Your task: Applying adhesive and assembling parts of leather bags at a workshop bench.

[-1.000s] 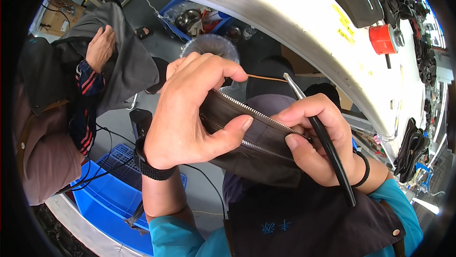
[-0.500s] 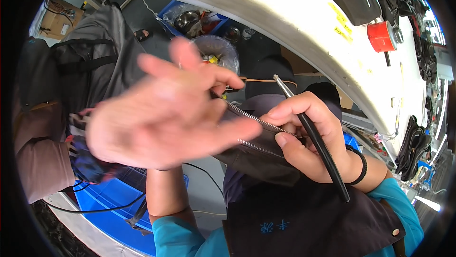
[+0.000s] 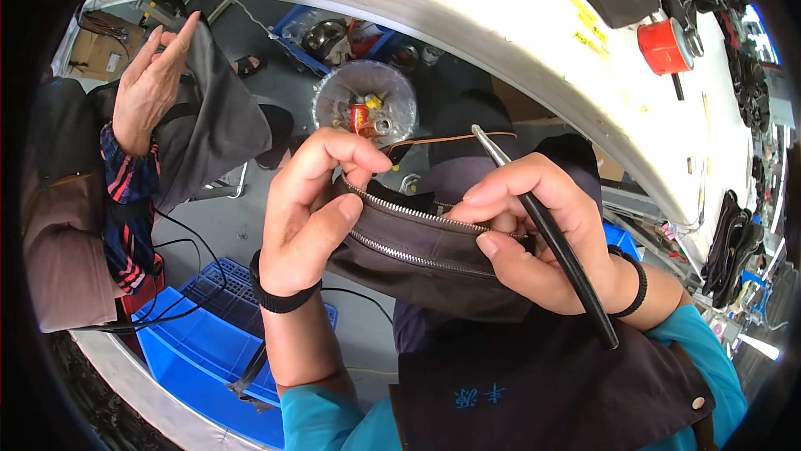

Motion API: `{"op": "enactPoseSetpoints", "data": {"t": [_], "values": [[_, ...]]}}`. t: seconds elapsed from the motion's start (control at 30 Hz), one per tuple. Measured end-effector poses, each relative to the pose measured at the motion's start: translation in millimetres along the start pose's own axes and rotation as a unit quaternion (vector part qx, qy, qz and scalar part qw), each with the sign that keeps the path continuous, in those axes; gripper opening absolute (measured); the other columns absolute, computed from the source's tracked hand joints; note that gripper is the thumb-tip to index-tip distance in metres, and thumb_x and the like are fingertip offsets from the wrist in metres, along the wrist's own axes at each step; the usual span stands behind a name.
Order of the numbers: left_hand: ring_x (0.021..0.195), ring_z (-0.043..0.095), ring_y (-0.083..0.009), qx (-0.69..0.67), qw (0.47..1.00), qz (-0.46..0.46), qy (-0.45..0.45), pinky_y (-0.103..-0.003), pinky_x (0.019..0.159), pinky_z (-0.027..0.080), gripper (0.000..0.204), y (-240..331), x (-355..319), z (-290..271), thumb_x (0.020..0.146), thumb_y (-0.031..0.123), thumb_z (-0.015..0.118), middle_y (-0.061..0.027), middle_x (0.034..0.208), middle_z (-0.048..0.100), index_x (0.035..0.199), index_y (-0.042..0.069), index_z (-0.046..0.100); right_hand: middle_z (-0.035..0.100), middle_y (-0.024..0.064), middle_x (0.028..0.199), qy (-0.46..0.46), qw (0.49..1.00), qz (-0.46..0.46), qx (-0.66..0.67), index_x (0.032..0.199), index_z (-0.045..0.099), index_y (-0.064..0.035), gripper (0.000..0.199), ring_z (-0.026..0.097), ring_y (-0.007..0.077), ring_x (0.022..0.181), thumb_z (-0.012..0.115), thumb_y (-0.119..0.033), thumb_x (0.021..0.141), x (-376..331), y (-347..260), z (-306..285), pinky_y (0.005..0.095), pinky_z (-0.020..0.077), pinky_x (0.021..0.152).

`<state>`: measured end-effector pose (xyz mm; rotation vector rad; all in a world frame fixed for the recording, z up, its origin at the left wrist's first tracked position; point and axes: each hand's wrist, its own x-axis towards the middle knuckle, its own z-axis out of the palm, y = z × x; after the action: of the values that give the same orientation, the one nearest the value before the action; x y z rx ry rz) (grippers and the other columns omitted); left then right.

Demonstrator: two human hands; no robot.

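A dark brown fabric pouch (image 3: pixel 417 280) with two silver zipper tracks hangs between my hands, its top gaping a little. My left hand (image 3: pixel 304 217) pinches the left end of the zippered rim between thumb and fingers. At the other end, my right hand (image 3: pixel 555 226) grips the same rim. That hand also carries a slim black-handled tool (image 3: pixel 576 284) with a tapered silver tip, lying across the fingers and pointing up and left; its exact kind I cannot tell. Part of the pouch's inside shows dark behind the upper zipper.
On the left, a co-worker's hand (image 3: pixel 154 88) is raised above grey fabric (image 3: pixel 221 130). A lined waste bin (image 3: pixel 324 109) stands beyond my hands. A long white table (image 3: pixel 467 0) curves past, bearing a red tin (image 3: pixel 663 49). Blue crates (image 3: pixel 192 367) sit at lower left.
The co-worker's blurred hand, which covered my left hand and part of the pouch, has withdrawn to the far left. My right hand has barely moved and keeps the tool and pouch rim.
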<state>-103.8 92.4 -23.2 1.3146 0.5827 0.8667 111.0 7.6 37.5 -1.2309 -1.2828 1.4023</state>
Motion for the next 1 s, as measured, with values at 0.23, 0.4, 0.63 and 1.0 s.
{"op": "enactPoseSetpoints", "data": {"t": [0.23,0.4,0.63,1.0], "values": [[0.076,0.04,-0.0114,-0.041,0.999,-0.006,0.029,-0.024,0.07,0.031,0.036,9,-17,22,0.068,0.02,0.057,-0.003,0.082,0.045,0.095,-0.003,0.057,0.063,0.0158,0.104,-0.082,0.996,0.02,-0.005,0.113,0.043,-0.0009,0.034,0.064,0.0127,0.091,0.047,0.013,0.082,-15,-10,-17,0.022,0.0474,0.077],[0.075,0.041,-0.0112,-0.047,0.998,-0.025,0.035,-0.024,0.069,0.031,0.036,19,-25,39,0.069,0.022,0.059,-0.0034,0.083,0.047,0.095,-0.003,0.057,0.063,0.0191,0.103,-0.085,0.993,0.06,0.061,0.113,0.042,-0.0001,0.035,0.064,0.0204,0.101,0.045,0.015,0.081,-27,-21,-23,0.0268,0.0483,0.084],[0.073,0.041,-0.0117,-0.006,1.0,-0.014,0.009,-0.025,0.067,0.032,0.035,30,-29,60,0.065,0.017,0.064,-0.0039,0.081,0.05,0.094,-0.003,0.06,0.063,0.0179,0.102,-0.088,0.991,0.043,0.094,0.113,0.042,-0.0004,0.037,0.063,0.0214,0.103,0.044,0.016,0.081,-46,-21,-35,0.0275,0.0485,0.085],[0.062,0.047,-0.0169,0.172,0.978,-0.042,-0.107,-0.03,0.063,0.035,0.012,41,-16,113,0.069,0.007,0.075,-0.0023,0.064,0.055,0.08,0.005,0.069,0.068,0.006,0.096,-0.055,0.998,-0.038,-0.02,0.105,0.051,-0.0029,0.031,0.048,0.0024,0.062,0.058,0.009,0.078,-78,-12,-68,0.0176,0.0383,0.056]]}}
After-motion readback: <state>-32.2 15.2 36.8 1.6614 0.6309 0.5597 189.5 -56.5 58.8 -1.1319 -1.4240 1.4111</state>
